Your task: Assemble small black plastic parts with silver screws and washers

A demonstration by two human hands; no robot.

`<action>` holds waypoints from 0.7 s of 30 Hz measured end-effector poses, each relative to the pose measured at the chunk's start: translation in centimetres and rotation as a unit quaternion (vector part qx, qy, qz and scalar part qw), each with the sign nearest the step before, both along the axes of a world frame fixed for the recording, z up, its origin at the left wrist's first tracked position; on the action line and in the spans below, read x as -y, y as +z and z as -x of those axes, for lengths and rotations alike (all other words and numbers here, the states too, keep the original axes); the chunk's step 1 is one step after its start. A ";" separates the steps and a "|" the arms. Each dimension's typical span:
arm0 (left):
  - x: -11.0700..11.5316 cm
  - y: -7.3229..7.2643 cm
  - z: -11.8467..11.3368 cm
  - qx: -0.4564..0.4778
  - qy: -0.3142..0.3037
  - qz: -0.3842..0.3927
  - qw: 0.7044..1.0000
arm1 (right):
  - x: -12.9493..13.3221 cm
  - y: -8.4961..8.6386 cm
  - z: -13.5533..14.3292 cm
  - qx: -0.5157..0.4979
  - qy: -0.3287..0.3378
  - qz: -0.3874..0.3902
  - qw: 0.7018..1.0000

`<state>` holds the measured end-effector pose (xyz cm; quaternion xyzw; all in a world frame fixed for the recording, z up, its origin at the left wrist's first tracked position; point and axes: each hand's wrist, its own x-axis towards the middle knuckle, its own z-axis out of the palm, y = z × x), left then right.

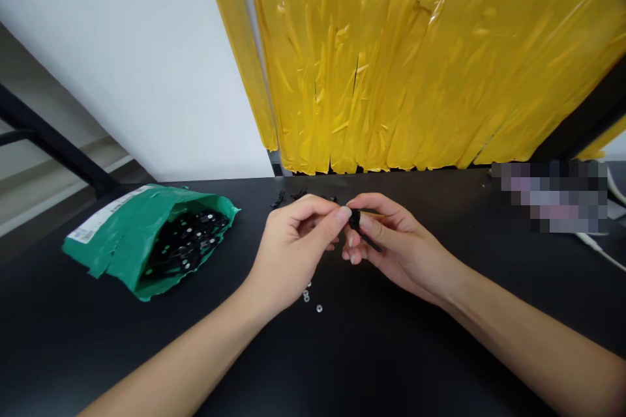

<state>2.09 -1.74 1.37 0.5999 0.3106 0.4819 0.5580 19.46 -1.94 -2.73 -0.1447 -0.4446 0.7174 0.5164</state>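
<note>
Near the middle of the black table, a small black part [354, 218] is pinched between the fingers of both hands. My left hand [298, 244] has its thumb and forefinger tips closed at the part's left side. From the right, my right hand [398, 234] holds the same part between thumb and fingers, with a thin yellowish strip beside it. Several small silvery rings [319, 308] lie on the table below my left hand. Behind the hands are several small black pieces [278, 199], partly hidden by my left hand.
An open green bag [115, 234] full of black pieces with pale discs lies on the table [313, 371] at the left. Yellow plastic sheeting [415, 65] and a white panel [147, 58] stand behind. A blurred object and white cable [594, 244] are at the right.
</note>
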 end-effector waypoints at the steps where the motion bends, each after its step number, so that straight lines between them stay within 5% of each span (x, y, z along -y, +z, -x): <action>1: 0.0 0.1 0.0 -0.002 -0.002 0.003 1.000 | 0.0 0.1 0.0 -0.002 0.002 0.000 1.000; 21: 0.4 0.1 -0.1 -0.016 0.015 0.018 1.000 | 0.1 0.2 -0.2 0.030 0.005 -0.012 0.999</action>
